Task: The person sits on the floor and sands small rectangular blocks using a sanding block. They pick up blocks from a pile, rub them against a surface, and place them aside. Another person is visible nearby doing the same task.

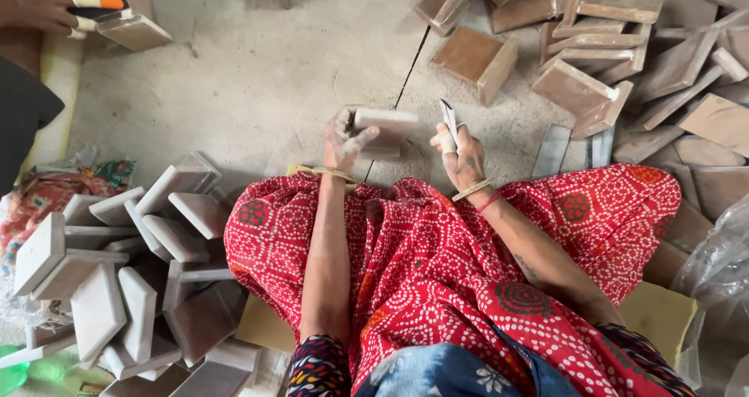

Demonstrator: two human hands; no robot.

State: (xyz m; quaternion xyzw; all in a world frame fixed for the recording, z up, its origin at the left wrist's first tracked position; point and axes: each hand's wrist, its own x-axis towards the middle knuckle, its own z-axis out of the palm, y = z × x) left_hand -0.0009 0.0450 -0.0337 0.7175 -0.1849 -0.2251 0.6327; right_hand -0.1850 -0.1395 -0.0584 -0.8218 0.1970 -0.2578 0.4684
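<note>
Just beyond the edge of the red dotted skirt [437, 264], over the dusty floor [265, 85], the person is holding a pale rectangular tile [384, 125] in the left hand [343, 140]. That hand's fingers are curling round the tile's left end, with the thumb lying along its near edge, so they are closed on it rather than spread. The tile's long axis is running left to right, away from the left hand and toward the right hand [460, 157], which is hovering just beside the tile's right end without touching it. The right hand's fingers are pinching a small folded pale sheet [449, 120], standing upright above the knuckles; what the sheet is made of is too small to tell. So the left hand is the one on the tile, and the right is the nearer free-side hand. Left of the skirt, a heap of pale tiles [140, 280] is lying; right of and beyond it, a browner pile of tiles [624, 62] is spreading out. Far beyond the skirt's left side, another person's hand [39, 3] is resting near a tile.
</note>
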